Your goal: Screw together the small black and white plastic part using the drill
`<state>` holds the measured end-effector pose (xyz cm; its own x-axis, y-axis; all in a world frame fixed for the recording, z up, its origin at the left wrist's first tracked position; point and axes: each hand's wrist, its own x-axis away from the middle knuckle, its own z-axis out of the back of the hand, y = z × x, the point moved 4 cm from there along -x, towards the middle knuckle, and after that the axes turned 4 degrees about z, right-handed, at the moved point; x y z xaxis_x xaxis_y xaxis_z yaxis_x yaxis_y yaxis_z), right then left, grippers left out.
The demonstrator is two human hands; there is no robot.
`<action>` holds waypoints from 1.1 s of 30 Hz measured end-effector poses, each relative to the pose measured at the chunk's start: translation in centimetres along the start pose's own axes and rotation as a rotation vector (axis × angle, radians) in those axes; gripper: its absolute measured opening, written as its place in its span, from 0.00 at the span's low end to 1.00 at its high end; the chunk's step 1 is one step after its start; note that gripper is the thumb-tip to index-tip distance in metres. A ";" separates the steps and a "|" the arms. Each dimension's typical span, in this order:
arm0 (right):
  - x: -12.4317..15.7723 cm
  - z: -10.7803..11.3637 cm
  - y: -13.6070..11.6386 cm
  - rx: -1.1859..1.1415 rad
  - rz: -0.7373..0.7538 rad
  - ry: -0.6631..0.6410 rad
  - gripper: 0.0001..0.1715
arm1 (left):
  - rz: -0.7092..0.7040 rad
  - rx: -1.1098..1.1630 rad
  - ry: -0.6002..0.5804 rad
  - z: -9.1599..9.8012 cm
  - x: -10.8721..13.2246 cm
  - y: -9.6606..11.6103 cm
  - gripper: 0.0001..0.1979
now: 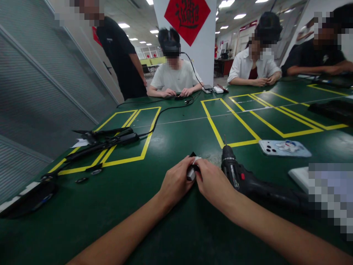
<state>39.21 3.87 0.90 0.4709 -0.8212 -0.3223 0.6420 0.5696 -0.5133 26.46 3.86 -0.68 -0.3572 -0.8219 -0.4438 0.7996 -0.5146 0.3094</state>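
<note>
- Left hand (176, 182) and right hand (213, 182) meet fingertip to fingertip, both pinching a small grey-and-black part (192, 170) just above the smooth green table (165, 228).
- A black cordless drill (245, 180) lies touching the right wrist.
- A phone (284, 148) in a pale glossy case rests beyond, near yellow tape lines (217, 132).
</note>
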 end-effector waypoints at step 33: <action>-0.1 0.8 0.1 -0.026 -0.007 -0.018 0.26 | 0.082 -0.039 -0.019 -0.2 0.0 0.7 0.22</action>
<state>39.66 4.04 1.53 0.4780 -0.8240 -0.3042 0.6290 0.5629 -0.5362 27.16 3.52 -0.66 -0.2986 -0.8657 -0.4017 0.8445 -0.4357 0.3113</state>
